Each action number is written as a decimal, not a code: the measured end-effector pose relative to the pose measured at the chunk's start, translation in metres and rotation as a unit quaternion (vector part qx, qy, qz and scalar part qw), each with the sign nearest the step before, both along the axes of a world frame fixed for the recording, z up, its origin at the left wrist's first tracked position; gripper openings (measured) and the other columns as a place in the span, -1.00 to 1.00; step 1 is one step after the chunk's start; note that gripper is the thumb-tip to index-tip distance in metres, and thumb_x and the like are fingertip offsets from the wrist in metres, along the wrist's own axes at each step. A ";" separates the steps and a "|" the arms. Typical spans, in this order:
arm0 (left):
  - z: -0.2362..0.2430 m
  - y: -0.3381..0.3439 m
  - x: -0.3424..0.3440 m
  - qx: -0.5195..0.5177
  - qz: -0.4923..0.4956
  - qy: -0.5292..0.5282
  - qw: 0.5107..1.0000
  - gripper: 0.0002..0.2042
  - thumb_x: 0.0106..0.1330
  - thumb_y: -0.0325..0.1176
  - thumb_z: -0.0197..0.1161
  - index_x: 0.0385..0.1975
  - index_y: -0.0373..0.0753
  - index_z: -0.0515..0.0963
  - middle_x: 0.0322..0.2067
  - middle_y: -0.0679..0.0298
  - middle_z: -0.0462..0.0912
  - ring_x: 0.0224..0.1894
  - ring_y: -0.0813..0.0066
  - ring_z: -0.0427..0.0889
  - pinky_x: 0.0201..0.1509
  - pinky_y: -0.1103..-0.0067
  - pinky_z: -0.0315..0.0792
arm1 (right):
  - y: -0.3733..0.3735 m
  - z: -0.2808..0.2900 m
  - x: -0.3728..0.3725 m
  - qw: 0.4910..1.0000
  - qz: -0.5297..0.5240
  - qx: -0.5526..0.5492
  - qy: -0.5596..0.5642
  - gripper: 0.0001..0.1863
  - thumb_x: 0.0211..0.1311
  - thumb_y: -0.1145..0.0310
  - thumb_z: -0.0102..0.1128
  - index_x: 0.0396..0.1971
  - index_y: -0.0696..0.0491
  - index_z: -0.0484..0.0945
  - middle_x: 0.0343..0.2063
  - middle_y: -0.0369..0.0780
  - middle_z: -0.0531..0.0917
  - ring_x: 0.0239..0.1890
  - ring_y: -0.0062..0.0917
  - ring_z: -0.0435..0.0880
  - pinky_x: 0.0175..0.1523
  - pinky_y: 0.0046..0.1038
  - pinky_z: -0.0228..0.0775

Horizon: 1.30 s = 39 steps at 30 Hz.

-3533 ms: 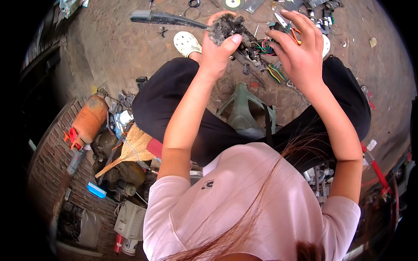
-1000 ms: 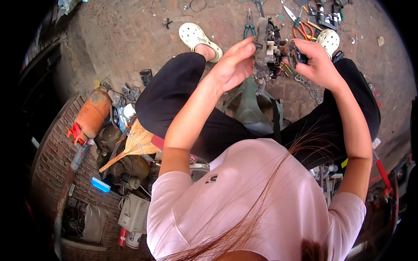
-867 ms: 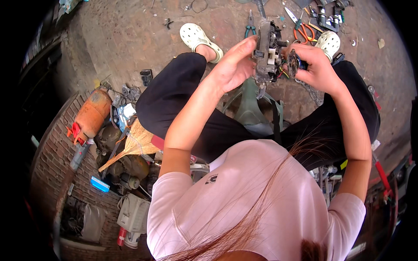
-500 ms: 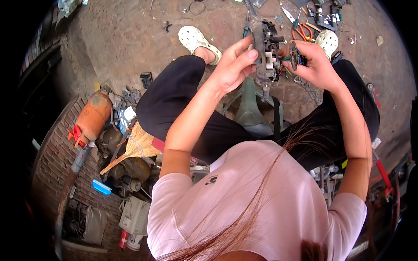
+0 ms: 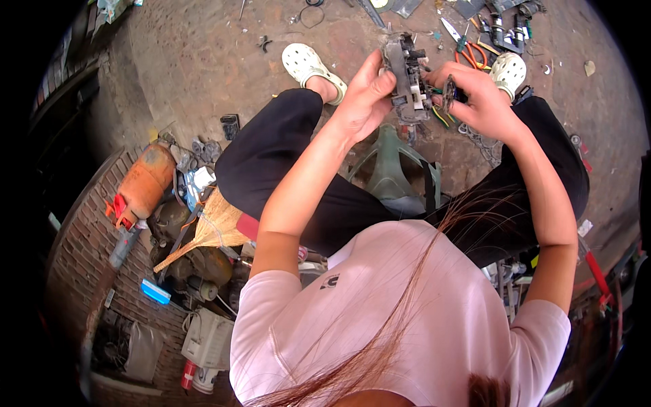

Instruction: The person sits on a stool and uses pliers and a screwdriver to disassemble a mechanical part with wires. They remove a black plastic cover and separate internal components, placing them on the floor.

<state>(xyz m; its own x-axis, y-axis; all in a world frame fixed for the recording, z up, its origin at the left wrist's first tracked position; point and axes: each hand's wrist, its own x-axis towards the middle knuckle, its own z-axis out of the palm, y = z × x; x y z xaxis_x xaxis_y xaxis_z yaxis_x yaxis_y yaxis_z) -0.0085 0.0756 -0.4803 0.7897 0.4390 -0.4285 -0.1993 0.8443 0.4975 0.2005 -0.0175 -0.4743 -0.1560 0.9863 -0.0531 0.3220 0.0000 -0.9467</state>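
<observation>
My left hand [image 5: 367, 98] grips a grimy black mechanical assembly [image 5: 409, 85] by its left side, thumb toward me. The assembly is held upright above the floor, with a pale insert and several small black parts along its right face. My right hand [image 5: 480, 95] is closed on a small dark flat piece [image 5: 449, 93], pinched between thumb and fingers. Its fingertips reach to the assembly's right side; whether they touch it is hard to tell. Below them, thin yellow-green lengths [image 5: 442, 117] show, too small to name.
Orange-handled scissors [image 5: 468, 51] and black cylindrical parts [image 5: 505, 30] lie on the floor ahead. A green stool-like plastic piece [image 5: 388, 166] is between my legs. At left are a straw broom [image 5: 213, 224], a rusty orange cylinder [image 5: 147, 178] and a blue-and-white box [image 5: 156, 292].
My right hand and the flat piece have moved left, closer to the assembly. The assembly has turned slightly and shifted a little left in my left hand.
</observation>
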 end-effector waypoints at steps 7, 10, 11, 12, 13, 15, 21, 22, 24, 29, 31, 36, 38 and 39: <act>-0.001 0.003 0.006 -0.001 -0.009 0.234 0.972 -0.57 0.17 -0.32 0.37 -0.04 -0.34 0.40 -0.17 0.20 0.58 -0.18 0.45 0.60 -0.05 0.45 0.49 | 0.002 0.001 -0.012 0.995 0.012 -0.013 -0.094 -0.43 -0.15 0.48 0.20 0.01 0.15 0.39 -0.07 -0.06 0.51 0.07 -0.16 0.43 0.17 -0.26 0.30; -0.007 0.001 0.008 0.045 0.044 0.265 0.962 -0.62 0.19 -0.28 0.34 -0.09 -0.35 0.44 -0.22 0.20 0.60 -0.16 0.45 0.58 -0.05 0.44 0.47 | 0.001 0.008 -0.022 0.998 -0.016 -0.036 -0.057 -0.27 -0.13 0.26 0.35 0.11 0.17 0.31 0.01 -0.01 0.47 0.15 -0.16 0.38 0.25 -0.25 0.23; -0.007 0.001 0.010 0.063 0.053 0.271 0.959 -0.63 0.21 -0.24 0.33 -0.11 -0.35 0.46 -0.25 0.20 0.61 -0.16 0.43 0.58 -0.04 0.42 0.48 | 0.001 0.007 -0.027 0.998 -0.028 -0.040 -0.038 -0.20 -0.13 0.18 0.41 0.13 0.18 0.29 0.03 0.01 0.45 0.17 -0.16 0.37 0.27 -0.24 0.21; -0.005 0.000 0.011 0.071 0.063 0.273 0.957 -0.64 0.18 -0.28 0.36 -0.13 -0.36 0.46 -0.24 0.20 0.60 -0.13 0.44 0.57 -0.03 0.45 0.47 | 0.000 0.002 -0.037 0.993 -0.063 -0.024 -0.095 -0.14 -0.14 -0.01 0.47 0.10 0.22 0.35 0.01 0.04 0.48 0.15 -0.18 0.42 0.22 -0.26 0.27; -0.003 -0.001 0.015 0.083 0.069 0.276 0.955 -0.61 0.15 -0.32 0.38 -0.11 -0.36 0.44 -0.22 0.20 0.59 -0.14 0.46 0.57 -0.02 0.47 0.47 | 0.002 0.000 -0.042 0.990 -0.079 -0.045 -0.111 -0.13 -0.16 -0.04 0.48 0.08 0.22 0.38 -0.02 0.05 0.50 0.11 -0.19 0.46 0.18 -0.27 0.31; 0.002 -0.004 0.019 0.103 0.084 0.283 0.950 -0.55 0.08 -0.40 0.42 -0.06 -0.37 0.40 -0.17 0.21 0.58 -0.15 0.49 0.58 -0.02 0.53 0.45 | 0.003 0.001 -0.050 0.980 -0.108 -0.090 -0.141 -0.11 -0.20 -0.10 0.50 0.05 0.24 0.42 -0.07 0.06 0.54 0.04 -0.20 0.54 0.10 -0.28 0.39; -0.002 -0.006 0.017 0.154 0.081 0.300 0.938 -0.59 0.06 -0.44 0.42 -0.13 -0.39 0.42 -0.26 0.23 0.61 -0.25 0.54 0.60 -0.13 0.58 0.49 | 0.001 0.003 -0.053 0.988 -0.106 -0.045 -0.103 -0.35 -0.06 -0.03 0.42 -0.16 0.25 0.53 -0.55 -0.06 0.65 -0.47 -0.15 0.68 -0.34 -0.29 0.53; -0.002 -0.007 0.017 0.167 0.073 0.301 0.936 -0.60 0.06 -0.44 0.42 -0.13 -0.39 0.42 -0.26 0.23 0.61 -0.25 0.55 0.60 -0.14 0.59 0.50 | 0.001 0.004 -0.054 0.986 -0.103 -0.028 -0.127 -0.37 -0.04 -0.02 0.40 -0.18 0.25 0.53 -0.56 -0.05 0.64 -0.47 -0.14 0.67 -0.33 -0.28 0.53; -0.002 -0.012 0.017 0.183 0.075 0.305 0.932 -0.59 0.05 -0.43 0.43 -0.14 -0.40 0.42 -0.27 0.23 0.62 -0.26 0.55 0.60 -0.15 0.58 0.50 | -0.001 0.006 -0.055 0.982 -0.096 -0.023 -0.159 -0.41 -0.03 -0.01 0.38 -0.21 0.24 0.53 -0.56 -0.04 0.64 -0.48 -0.11 0.66 -0.33 -0.26 0.53; -0.006 -0.016 0.018 0.220 0.072 0.319 0.919 -0.55 0.00 -0.38 0.47 -0.16 -0.40 0.44 -0.28 0.22 0.63 -0.28 0.53 0.61 -0.18 0.57 0.51 | 0.001 0.007 -0.056 0.974 -0.073 -0.068 -0.203 -0.44 -0.04 -0.02 0.34 -0.29 0.22 0.53 -0.56 -0.03 0.64 -0.46 -0.11 0.66 -0.32 -0.22 0.52; -0.012 -0.015 0.015 0.240 0.070 0.318 0.915 -0.54 -0.03 -0.34 0.48 -0.17 -0.39 0.45 -0.29 0.21 0.64 -0.29 0.51 0.62 -0.18 0.56 0.52 | 0.003 0.011 -0.054 0.976 -0.047 -0.067 -0.201 -0.47 -0.02 0.00 0.33 -0.32 0.22 0.53 -0.57 -0.02 0.63 -0.47 -0.11 0.65 -0.33 -0.21 0.51; -0.015 -0.009 0.008 0.293 -0.019 0.330 0.897 -0.52 -0.07 -0.28 0.50 -0.20 -0.40 0.49 -0.32 0.19 0.66 -0.28 0.50 0.63 -0.16 0.54 0.52 | 0.000 0.014 -0.044 0.981 0.029 -0.094 -0.169 -0.56 0.07 0.09 0.28 -0.36 0.23 0.51 -0.62 0.01 0.58 -0.50 -0.07 0.61 -0.35 -0.17 0.47; -0.017 -0.011 0.006 0.293 -0.018 0.327 0.898 -0.52 -0.08 -0.26 0.51 -0.21 -0.40 0.49 -0.32 0.19 0.67 -0.28 0.50 0.64 -0.16 0.54 0.52 | -0.001 0.010 -0.041 0.987 0.040 -0.078 -0.132 -0.60 0.10 0.14 0.26 -0.35 0.24 0.49 -0.64 0.03 0.56 -0.50 -0.05 0.59 -0.36 -0.16 0.45; -0.017 -0.012 0.006 0.296 -0.020 0.329 0.897 -0.51 -0.08 -0.25 0.51 -0.20 -0.39 0.49 -0.32 0.19 0.67 -0.28 0.50 0.64 -0.16 0.54 0.52 | -0.002 0.009 -0.041 0.989 0.037 -0.073 -0.119 -0.61 0.11 0.16 0.26 -0.34 0.24 0.49 -0.64 0.03 0.56 -0.50 -0.04 0.58 -0.36 -0.17 0.45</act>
